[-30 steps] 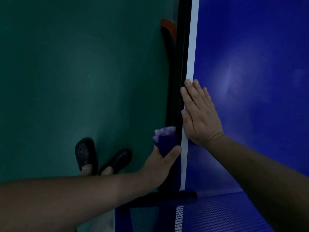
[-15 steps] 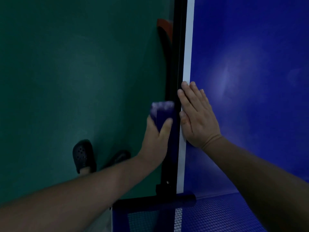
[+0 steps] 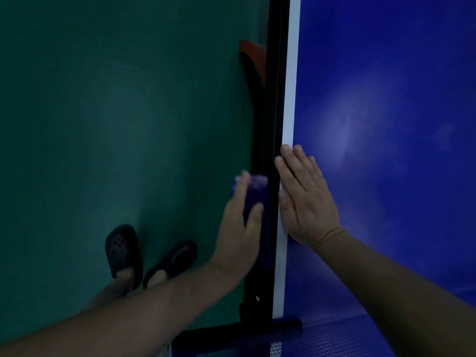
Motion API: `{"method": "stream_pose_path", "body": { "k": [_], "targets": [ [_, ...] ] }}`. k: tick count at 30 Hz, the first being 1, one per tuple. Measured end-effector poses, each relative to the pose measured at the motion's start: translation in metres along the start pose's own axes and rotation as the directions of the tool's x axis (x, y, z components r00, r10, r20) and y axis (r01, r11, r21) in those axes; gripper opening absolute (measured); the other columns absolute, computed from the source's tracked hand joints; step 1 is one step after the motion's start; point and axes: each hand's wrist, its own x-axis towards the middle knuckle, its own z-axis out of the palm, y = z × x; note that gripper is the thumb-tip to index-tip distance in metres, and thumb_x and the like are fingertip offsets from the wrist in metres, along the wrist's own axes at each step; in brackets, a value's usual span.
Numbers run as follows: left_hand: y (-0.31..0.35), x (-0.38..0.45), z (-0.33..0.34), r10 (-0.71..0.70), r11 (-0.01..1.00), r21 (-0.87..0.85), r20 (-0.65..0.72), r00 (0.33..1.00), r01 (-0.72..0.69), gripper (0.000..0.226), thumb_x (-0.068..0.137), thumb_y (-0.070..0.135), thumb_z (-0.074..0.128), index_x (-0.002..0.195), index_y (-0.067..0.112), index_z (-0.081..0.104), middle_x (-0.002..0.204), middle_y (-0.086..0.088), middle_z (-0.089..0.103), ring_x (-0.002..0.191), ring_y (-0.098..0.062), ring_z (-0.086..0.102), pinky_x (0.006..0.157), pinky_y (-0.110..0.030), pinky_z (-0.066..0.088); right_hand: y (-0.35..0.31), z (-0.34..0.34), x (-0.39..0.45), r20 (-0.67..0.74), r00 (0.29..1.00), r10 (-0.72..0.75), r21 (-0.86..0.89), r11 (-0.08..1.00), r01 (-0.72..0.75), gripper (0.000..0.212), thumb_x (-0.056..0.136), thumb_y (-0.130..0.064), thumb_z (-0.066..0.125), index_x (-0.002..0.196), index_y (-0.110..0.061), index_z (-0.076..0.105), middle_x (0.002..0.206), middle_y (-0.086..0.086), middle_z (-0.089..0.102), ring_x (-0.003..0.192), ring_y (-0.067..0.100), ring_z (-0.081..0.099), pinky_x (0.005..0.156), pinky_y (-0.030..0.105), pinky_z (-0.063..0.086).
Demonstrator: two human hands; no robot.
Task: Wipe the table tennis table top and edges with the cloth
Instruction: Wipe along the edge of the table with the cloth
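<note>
The left hand (image 3: 238, 228) was motion-blurred and covered much of the cloth (image 3: 253, 194). The counter (image 3: 386, 124) ran off the top and right edges. The net (image 3: 322, 341) was cut off below.

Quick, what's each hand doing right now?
Left hand: holding the purple cloth against the table's black side edge.
Right hand: open, lying flat on the blue table top, holding nothing.

Bare forearms, black perforated clogs (image 3: 123, 251)
</note>
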Motion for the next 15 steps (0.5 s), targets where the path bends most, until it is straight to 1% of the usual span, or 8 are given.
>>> {"method": "stream_pose_path", "body": {
  "k": [2, 4, 6, 8, 9, 11, 14, 15],
  "targets": [
    [-0.009, -0.022, 0.002, -0.024, 0.999, -0.035, 0.088, 0.996, 0.027, 0.048, 0.095, 0.048, 0.042, 0.14, 0.052, 0.024, 0.147, 0.016, 0.037, 0.136, 0.003, 0.035, 0.117, -0.028, 0.027, -0.001, 0.0, 0.001, 0.004, 1.0, 0.002, 0.009, 1.0, -0.002, 0.052, 0.102, -0.019, 0.034, 0.15, 0.0, 0.037, 0.16, 0.016, 0.029, 0.151, 0.033, 0.023, 0.123, 0.049, 0.017],
    [-0.007, -0.01, 0.0, -0.047, 0.999, -0.005, 0.155, 0.987, 0.048, 0.048, 0.095, 0.045, 0.042, 0.14, 0.048, 0.027, 0.142, 0.007, 0.037, 0.128, 0.009, 0.036, 0.113, -0.017, 0.025, 0.0, -0.001, 0.001, 0.007, 1.0, 0.015, 0.014, 1.0, -0.015, 0.052, 0.102, -0.019, 0.035, 0.15, 0.0, 0.037, 0.16, 0.015, 0.028, 0.151, 0.032, 0.022, 0.124, 0.048, 0.016],
    [0.005, 0.028, -0.002, -0.04, 0.997, 0.075, 0.129, 0.991, 0.031, 0.051, 0.098, 0.03, 0.045, 0.147, 0.037, 0.03, 0.139, 0.0, 0.035, 0.121, 0.004, 0.039, 0.106, -0.009, 0.024, 0.0, -0.002, 0.002, 0.007, 1.0, 0.018, 0.003, 1.0, -0.018, 0.052, 0.101, -0.02, 0.035, 0.149, 0.0, 0.038, 0.16, 0.015, 0.029, 0.151, 0.032, 0.023, 0.124, 0.048, 0.017],
    [0.014, 0.073, -0.003, -0.084, 0.992, 0.101, 0.046, 0.995, 0.079, 0.052, 0.1, 0.02, 0.049, 0.149, 0.029, 0.034, 0.137, -0.008, 0.035, 0.122, -0.01, 0.042, 0.107, -0.019, 0.029, -0.001, -0.002, 0.003, 0.01, 1.0, 0.019, -0.006, 1.0, -0.019, 0.052, 0.101, -0.02, 0.035, 0.149, 0.0, 0.038, 0.159, 0.015, 0.029, 0.15, 0.032, 0.024, 0.123, 0.048, 0.017],
    [0.016, 0.086, -0.003, -0.096, 0.991, 0.099, 0.012, 0.995, 0.094, 0.052, 0.1, 0.02, 0.052, 0.148, 0.027, 0.036, 0.136, -0.008, 0.035, 0.121, -0.013, 0.043, 0.109, -0.025, 0.031, 0.0, -0.003, 0.003, 0.016, 1.0, 0.021, -0.005, 1.0, -0.021, 0.052, 0.101, -0.02, 0.035, 0.149, -0.001, 0.038, 0.159, 0.015, 0.029, 0.15, 0.031, 0.023, 0.123, 0.048, 0.017],
    [0.017, 0.087, -0.004, -0.056, 0.994, 0.089, -0.008, 0.998, 0.057, 0.053, 0.097, 0.023, 0.055, 0.147, 0.028, 0.038, 0.137, -0.002, 0.039, 0.123, -0.01, 0.043, 0.113, -0.03, 0.033, 0.001, -0.004, 0.004, 0.022, 1.0, 0.02, 0.004, 1.0, -0.02, 0.052, 0.101, -0.019, 0.035, 0.149, -0.001, 0.037, 0.16, 0.015, 0.028, 0.151, 0.032, 0.023, 0.123, 0.049, 0.018],
    [0.014, 0.04, -0.007, -0.057, 0.998, -0.017, 0.016, 0.998, 0.058, 0.062, 0.089, 0.027, 0.058, 0.143, 0.036, 0.03, 0.146, 0.019, 0.04, 0.134, 0.006, 0.038, 0.116, -0.021, 0.028, -0.001, -0.005, 0.001, 0.021, 1.0, 0.012, 0.007, 1.0, -0.012, 0.053, 0.1, -0.019, 0.037, 0.149, 0.0, 0.035, 0.16, 0.015, 0.029, 0.151, 0.031, 0.023, 0.123, 0.05, 0.019],
    [0.013, 0.026, -0.006, -0.071, 0.997, -0.035, 0.034, 0.997, 0.072, 0.062, 0.089, 0.029, 0.058, 0.143, 0.036, 0.029, 0.147, 0.02, 0.039, 0.135, 0.006, 0.037, 0.116, -0.022, 0.029, -0.001, -0.004, 0.002, 0.016, 1.0, 0.018, 0.014, 1.0, -0.018, 0.054, 0.1, -0.02, 0.038, 0.149, 0.0, 0.034, 0.16, 0.015, 0.029, 0.151, 0.031, 0.023, 0.123, 0.05, 0.02]
  ]
}}
